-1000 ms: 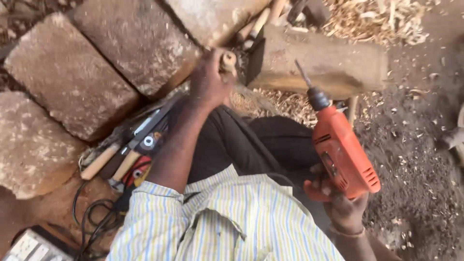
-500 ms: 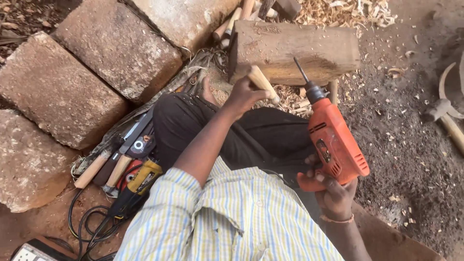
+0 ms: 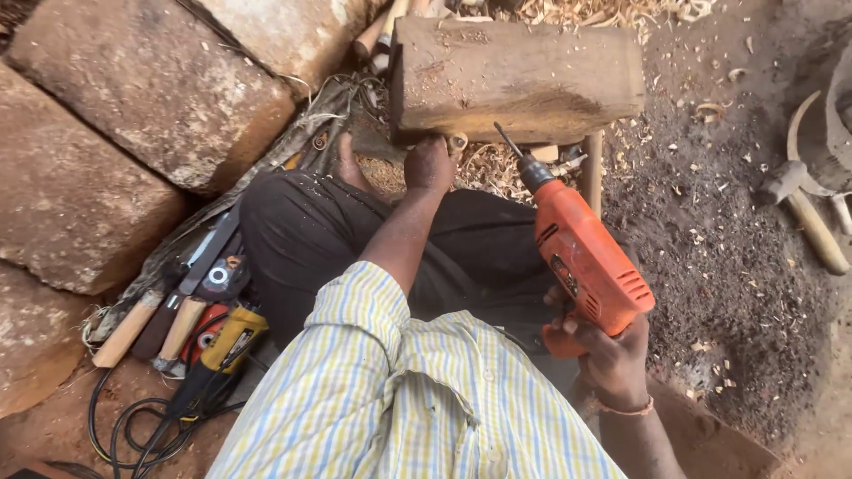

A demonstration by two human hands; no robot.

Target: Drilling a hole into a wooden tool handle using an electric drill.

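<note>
Right hand (image 3: 612, 359) grips smooth orange drill (image 3: 586, 257); left hand (image 3: 430, 164) perhaps touches rough block (image 3: 519, 75).

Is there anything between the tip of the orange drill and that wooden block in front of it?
Nothing visible does. The drill, held in the right hand, points its bit at the wooden block across a short open gap. The left hand sits just left of that line, at the block's lower edge, with wood shavings underneath.
</note>
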